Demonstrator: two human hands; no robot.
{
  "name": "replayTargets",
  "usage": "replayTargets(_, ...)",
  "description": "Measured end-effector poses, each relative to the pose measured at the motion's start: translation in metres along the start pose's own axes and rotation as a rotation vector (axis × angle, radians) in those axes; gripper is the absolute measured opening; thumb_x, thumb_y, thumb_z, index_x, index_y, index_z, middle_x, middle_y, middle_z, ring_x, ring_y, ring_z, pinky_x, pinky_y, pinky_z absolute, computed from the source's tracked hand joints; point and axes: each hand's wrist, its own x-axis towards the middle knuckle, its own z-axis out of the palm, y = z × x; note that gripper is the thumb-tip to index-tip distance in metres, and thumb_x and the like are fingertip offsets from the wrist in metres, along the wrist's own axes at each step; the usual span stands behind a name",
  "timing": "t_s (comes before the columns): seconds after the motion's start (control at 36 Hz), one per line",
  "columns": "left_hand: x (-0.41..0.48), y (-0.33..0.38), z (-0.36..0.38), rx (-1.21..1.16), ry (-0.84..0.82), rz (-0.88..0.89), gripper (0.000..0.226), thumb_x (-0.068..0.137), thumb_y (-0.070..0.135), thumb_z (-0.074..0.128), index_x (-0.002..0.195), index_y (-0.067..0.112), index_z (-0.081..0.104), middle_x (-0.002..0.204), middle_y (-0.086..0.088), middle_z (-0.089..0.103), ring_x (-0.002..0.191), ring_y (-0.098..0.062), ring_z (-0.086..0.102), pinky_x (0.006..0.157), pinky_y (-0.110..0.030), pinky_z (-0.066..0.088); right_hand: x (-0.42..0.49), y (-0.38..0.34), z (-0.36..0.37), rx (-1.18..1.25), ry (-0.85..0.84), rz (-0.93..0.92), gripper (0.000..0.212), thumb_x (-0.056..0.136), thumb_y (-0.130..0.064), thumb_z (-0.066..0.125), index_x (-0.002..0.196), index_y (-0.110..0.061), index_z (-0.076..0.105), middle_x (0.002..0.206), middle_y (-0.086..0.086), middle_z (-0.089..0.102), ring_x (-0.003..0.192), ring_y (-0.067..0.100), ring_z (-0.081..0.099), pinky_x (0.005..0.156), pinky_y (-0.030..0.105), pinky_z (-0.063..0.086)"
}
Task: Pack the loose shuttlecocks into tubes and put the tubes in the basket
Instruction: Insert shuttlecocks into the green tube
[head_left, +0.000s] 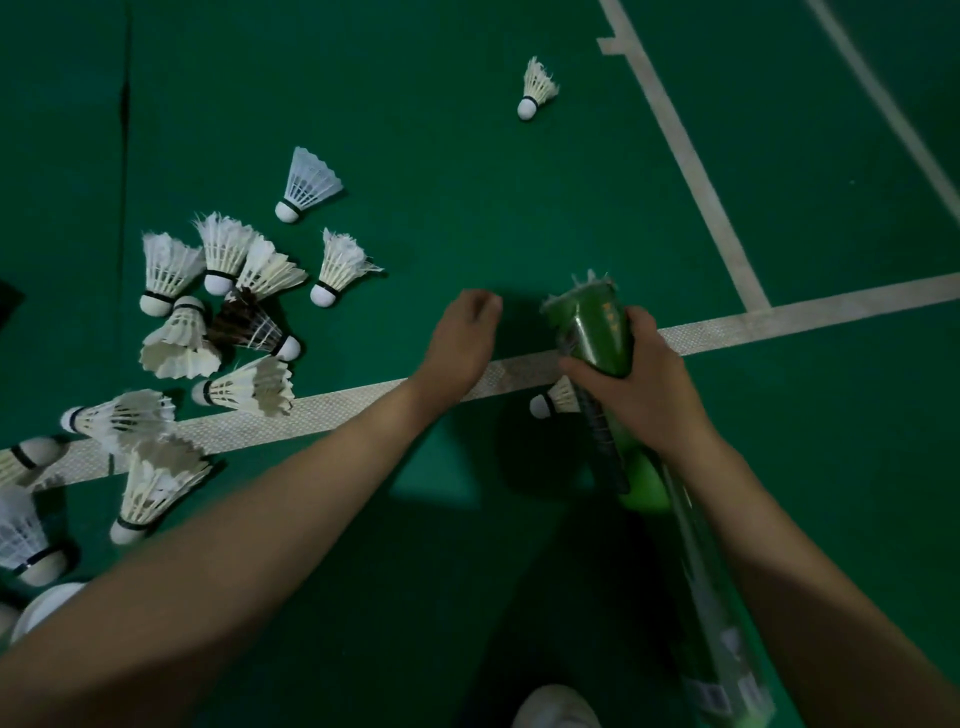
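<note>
Green court floor (415, 130) crossed by white lines (779, 317). Wrapped around green shuttlecock tube (597, 332), right hand (641, 384), feather tips poking from tube mouth. Just beside, over the line, left hand (462, 338), fingers curled under, apparently holding nothing. Well left, loose shuttlecocks (218, 312) heaped on floor.

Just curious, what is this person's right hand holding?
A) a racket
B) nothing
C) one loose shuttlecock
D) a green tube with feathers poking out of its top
D: the right hand grips the green tube, with white feather tips showing at its top end.
</note>
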Motion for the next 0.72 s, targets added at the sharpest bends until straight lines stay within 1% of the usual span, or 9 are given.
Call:
replayTargets(0.06,0.001,-0.012,0.011,0.216,-0.117,0.04,0.042,0.095,0.021,0.052,0.133,0.004,0.047,0.134,-0.014,0.052,0.122,-0.025,0.049,0.098,-0.027,0.036,0.004,0.008,-0.005,-0.021,0.027,0.033,0.055,0.073,-0.049,0.074,0.111,-0.023,0.044,0.096,-0.002,0.058,0.088,0.019,0.058,0.071,0.035,0.048)
replayTargets(0.11,-0.002,-0.021,0.023,0.388,-0.236,0.142,0.058,0.085,0.024,0.065,0.136,0.005,0.043,0.133,-0.017,0.05,0.122,-0.03,0.048,0.098,-0.032,0.038,0.007,0.014,-0.007,-0.048,0.055,0.061,0.061,0.072,-0.05,0.073,0.116,-0.02,0.045,0.1,0.002,0.059,0.09,0.022,0.057,0.073,0.036,0.048)
replayTargets(0.17,-0.005,-0.027,0.035,0.538,-0.296,0.258,0.072,0.078,0.027,0.071,0.139,0.007,0.038,0.133,-0.019,0.047,0.123,-0.035,0.045,0.1,-0.038,0.039,0.007,0.017,-0.007,-0.061,0.071,0.076,0.062,0.072,-0.05,0.074,0.117,-0.019,0.045,0.101,0.003,0.059,0.091,0.023,0.057,0.075,0.036,0.049)
replayTargets(0.22,-0.009,-0.028,0.046,0.611,-0.335,0.31,0.08,0.078,0.027,0.072,0.145,0.01,0.03,0.139,-0.018,0.042,0.126,-0.034,0.041,0.103,-0.039,0.037,0.006,0.018,-0.007,-0.054,0.073,0.082,0.059,0.072,-0.049,0.075,0.114,-0.019,0.045,0.101,0.002,0.06,0.09,0.022,0.057,0.076,0.036,0.049)
replayTargets(0.31,-0.013,-0.028,0.061,0.739,-0.305,0.346,0.079,0.082,0.03,0.069,0.146,0.012,0.026,0.141,-0.015,0.042,0.128,-0.032,0.041,0.103,-0.039,0.038,0.004,0.018,-0.008,-0.036,0.064,0.084,0.058,0.073,-0.048,0.075,0.114,-0.02,0.045,0.1,0.001,0.06,0.091,0.022,0.058,0.078,0.038,0.05)
replayTargets(0.39,-0.013,-0.029,0.069,0.875,-0.226,0.341,0.065,0.088,0.027,0.061,0.143,0.011,0.03,0.134,-0.014,0.05,0.122,-0.032,0.047,0.092,-0.039,0.042,0.003,0.017,-0.01,-0.038,0.062,0.091,0.057,0.073,-0.049,0.074,0.113,-0.021,0.044,0.1,0.001,0.06,0.09,0.022,0.058,0.077,0.037,0.05)
replayTargets(0.53,-0.009,-0.029,0.057,0.783,-0.148,0.28,0.058,0.091,0.015,0.054,0.141,0.009,0.026,0.125,-0.019,0.054,0.109,-0.037,0.056,0.082,-0.042,0.045,0.002,0.014,-0.01,-0.031,0.065,0.077,0.052,0.071,-0.048,0.075,0.105,-0.026,0.043,0.096,-0.003,0.059,0.087,0.02,0.058,0.075,0.036,0.049)
replayTargets(0.61,-0.008,-0.029,0.033,0.597,-0.1,0.22,0.074,0.089,0.014,0.057,0.147,0.008,0.012,0.128,-0.024,0.051,0.11,-0.039,0.056,0.087,-0.043,0.045,0.0,0.01,-0.006,0.003,0.026,0.056,0.052,0.072,-0.048,0.075,0.107,-0.029,0.041,0.097,-0.005,0.058,0.088,0.016,0.058,0.076,0.035,0.049)
replayTargets(0.72,-0.005,-0.025,-0.01,0.353,-0.012,0.107,0.094,0.081,0.01,0.069,0.151,0.015,0.007,0.134,-0.019,0.05,0.117,-0.033,0.052,0.09,-0.034,0.043,-0.003,0.002,0.008,-0.02,-0.045,0.015,0.065,0.073,-0.051,0.073,0.123,-0.025,0.04,0.107,-0.003,0.055,0.092,0.015,0.055,0.075,0.032,0.046)
